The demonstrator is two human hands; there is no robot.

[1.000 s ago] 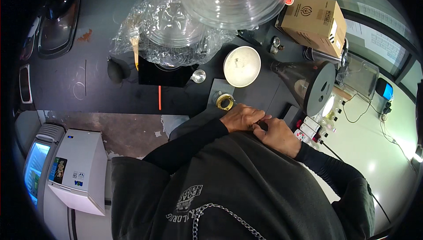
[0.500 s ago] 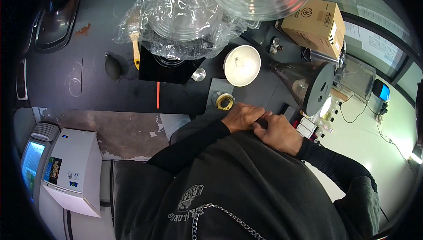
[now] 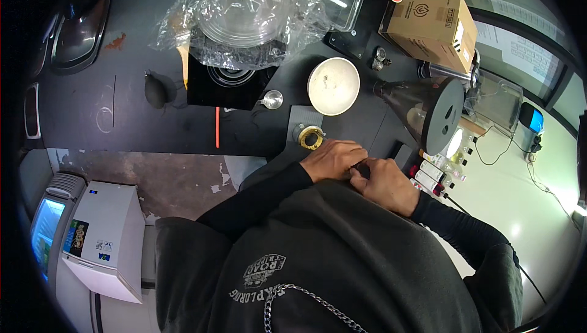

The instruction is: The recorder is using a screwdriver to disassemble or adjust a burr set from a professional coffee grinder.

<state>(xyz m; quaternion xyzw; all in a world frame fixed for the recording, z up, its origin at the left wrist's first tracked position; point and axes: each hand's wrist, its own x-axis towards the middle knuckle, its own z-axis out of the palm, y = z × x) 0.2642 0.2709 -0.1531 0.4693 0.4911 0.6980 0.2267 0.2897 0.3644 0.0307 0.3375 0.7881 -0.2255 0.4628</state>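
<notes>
My left hand (image 3: pixel 334 160) and my right hand (image 3: pixel 387 186) meet in front of my shirt at the near edge of the counter. Both have their fingers curled in and touching each other. A small dark bit shows between them, too hidden to name. Just beyond the left hand, a metal piece with a brass-coloured ring (image 3: pixel 312 139) and dark centre rests on a grey mat (image 3: pixel 302 116). Farther back stands a cream bowl (image 3: pixel 333 102) with some residue inside. A small metal scoop (image 3: pixel 272 99) lies to the bowl's left.
A smoky cone-shaped hopper (image 3: pixel 422 110) lies right of the bowl, near a cardboard box (image 3: pixel 428 30). Clear plastic bowls in wrapping (image 3: pixel 241 12) cover part of a black hob (image 3: pixel 226 91). A red stick (image 3: pixel 217 128) and a black rubber blower (image 3: pixel 155 91) lie leftward.
The view has shifted slightly, and the clear round plastic piece at the top now sits higher, uncovering a red-filled cup beside the box. My hands stay together in nearly the same place.
</notes>
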